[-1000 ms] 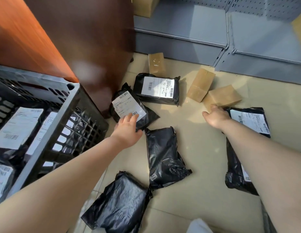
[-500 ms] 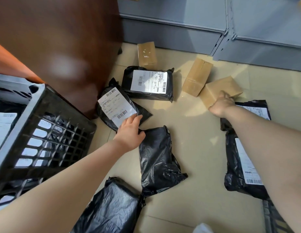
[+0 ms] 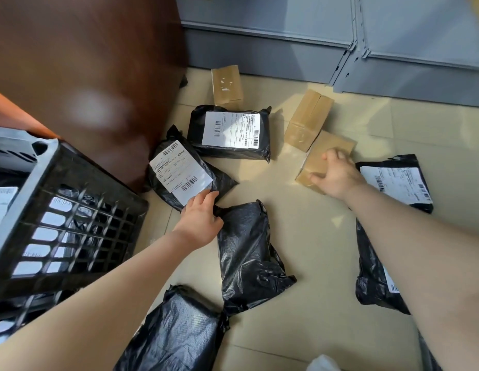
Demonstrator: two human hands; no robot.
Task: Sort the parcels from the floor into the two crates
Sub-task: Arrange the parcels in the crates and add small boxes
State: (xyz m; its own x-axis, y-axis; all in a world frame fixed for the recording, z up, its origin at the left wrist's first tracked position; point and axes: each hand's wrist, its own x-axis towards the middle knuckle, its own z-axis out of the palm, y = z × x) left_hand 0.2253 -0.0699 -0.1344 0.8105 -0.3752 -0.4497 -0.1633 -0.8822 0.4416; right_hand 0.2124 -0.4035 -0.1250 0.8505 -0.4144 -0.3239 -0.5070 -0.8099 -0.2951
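Observation:
My left hand (image 3: 201, 218) grips the near corner of a black parcel bag with a white label (image 3: 179, 167), which lies on the floor beside the black crate (image 3: 45, 172). My right hand (image 3: 334, 175) is closed over a small brown cardboard box (image 3: 332, 148), thumb on its near side and fingers across its top. The crate at the left holds several labelled black bags. Around the hands lie a second labelled bag (image 3: 230, 132), two plain black bags (image 3: 246, 253) (image 3: 176, 333), and two more brown boxes (image 3: 227, 85) (image 3: 308, 119).
A labelled black bag (image 3: 393, 183) lies right of my right hand, and another (image 3: 372, 277) is partly hidden under my right forearm. A dark brown cabinet (image 3: 85, 62) stands behind the crate. Grey metal shelving (image 3: 286, 49) runs along the back.
My right hand has moved forward from the floor onto the brown box and closed over it. My left hand has stayed on the labelled bag's corner. The camera tilted down and forward.

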